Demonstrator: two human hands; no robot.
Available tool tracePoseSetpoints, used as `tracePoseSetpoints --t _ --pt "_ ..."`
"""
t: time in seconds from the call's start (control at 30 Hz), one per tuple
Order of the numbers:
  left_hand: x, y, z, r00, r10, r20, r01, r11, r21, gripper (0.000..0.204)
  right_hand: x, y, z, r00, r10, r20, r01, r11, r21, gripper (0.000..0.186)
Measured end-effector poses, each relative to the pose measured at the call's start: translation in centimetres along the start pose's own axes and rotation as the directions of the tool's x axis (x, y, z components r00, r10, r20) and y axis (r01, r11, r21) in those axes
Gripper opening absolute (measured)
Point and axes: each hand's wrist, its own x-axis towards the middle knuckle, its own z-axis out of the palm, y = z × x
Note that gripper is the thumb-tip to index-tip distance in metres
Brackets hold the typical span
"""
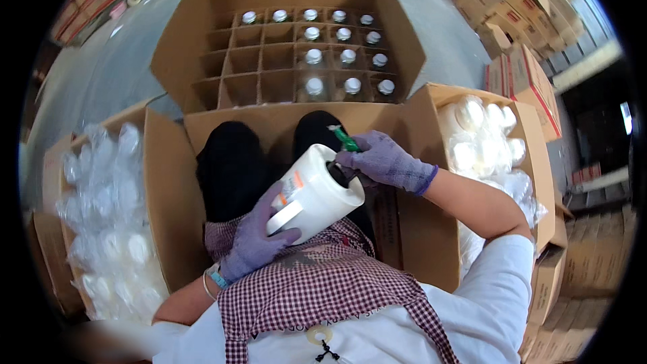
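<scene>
My left hand [261, 236], in a purple knit glove, is wrapped round a white plastic jug [311, 205] with a side handle and an orange-marked label. The jug lies tilted over my lap, its dark mouth toward my right hand [385, 162]. That hand, gloved alike, pinches a small green object [344, 139] right at the jug's mouth; its exact kind is not plain. Ahead of my knees stands an open carton [283, 116] split by cardboard dividers. Several clear bottles [314, 87] with white caps stand in its cells, mostly on the right side.
An open carton [176, 195] at my left holds several white bottles [111, 195] in clear plastic wrap. Another carton [426, 229] at my right holds similar wrapped white items [472, 141]. Stacked cartons [519, 13] stand at the far right on the grey floor [421, 20].
</scene>
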Motion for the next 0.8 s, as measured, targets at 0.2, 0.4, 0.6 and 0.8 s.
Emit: tracePoseSetpoints --t 0.2,0.4,0.6,0.8 --pt "3.1 2.8 -3.8 0.914 0.077 -0.399 -0.152 0.976 -0.158 0.033 5.9 4.6 -4.8 0.681 -0.344 -0.647 0.257 0.939 -0.228 0.032" --pt "7.6 7.5 -5.7 0.757 0.571 0.317 -0.553 0.299 0.778 0.023 16.8 14.0 -4.1 0.682 -0.079 -0.727 -0.212 0.93 -0.3 0.038" --pt "10.2 3.3 -2.3 0.672 0.41 0.617 -0.735 0.268 0.622 0.029 20.7 14.3 -1.8 0.769 -0.01 -0.639 -0.242 0.921 -0.305 0.05" --pt "12.6 1.7 -1.2 0.697 0.488 0.525 -0.696 0.288 0.657 0.028 9.1 8.7 -13.3 0.875 -0.283 -0.394 -0.142 0.628 -0.765 0.061"
